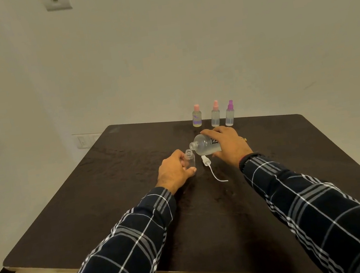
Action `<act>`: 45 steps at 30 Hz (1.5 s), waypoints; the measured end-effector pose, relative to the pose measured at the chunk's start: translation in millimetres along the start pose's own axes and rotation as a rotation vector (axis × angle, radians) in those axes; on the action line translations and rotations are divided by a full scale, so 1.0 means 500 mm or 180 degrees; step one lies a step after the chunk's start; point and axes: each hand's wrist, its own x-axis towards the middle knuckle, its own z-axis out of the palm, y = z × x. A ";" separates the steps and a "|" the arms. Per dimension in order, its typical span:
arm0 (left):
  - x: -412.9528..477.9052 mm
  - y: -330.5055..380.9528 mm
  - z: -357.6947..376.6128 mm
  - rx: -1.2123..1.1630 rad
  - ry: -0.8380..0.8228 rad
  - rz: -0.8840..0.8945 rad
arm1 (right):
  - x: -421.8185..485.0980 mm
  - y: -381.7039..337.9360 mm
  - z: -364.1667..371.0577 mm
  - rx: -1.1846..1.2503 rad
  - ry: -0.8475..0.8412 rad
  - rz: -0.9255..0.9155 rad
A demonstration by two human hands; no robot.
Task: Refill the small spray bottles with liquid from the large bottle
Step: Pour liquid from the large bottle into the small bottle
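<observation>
Head view: on the table [113,192], our right hand [228,144] grips the tilted large bottle [203,144], its mouth just above the open small bottle [190,159] that our left hand [174,171] clasps upright. We judge a slow tilt, mouths aligned, avoids spilling; the spray pump [208,163] lies beside.

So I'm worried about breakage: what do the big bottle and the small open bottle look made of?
Large bottle: frosted, translucent, probably plastic, though frosted glass can't be ruled out; its wall looks hazy. Small open bottle: clear, glossy, likely plastic; the table shows through it.
</observation>
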 end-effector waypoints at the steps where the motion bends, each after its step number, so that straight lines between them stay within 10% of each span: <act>1: 0.000 0.000 0.000 0.0005 0.0006 0.0001 | 0.000 0.000 0.001 -0.0002 0.0012 -0.0020; 45: -0.001 0.004 -0.006 0.0164 -0.0057 -0.0004 | -0.006 -0.043 -0.042 -0.0823 0.0307 -0.0208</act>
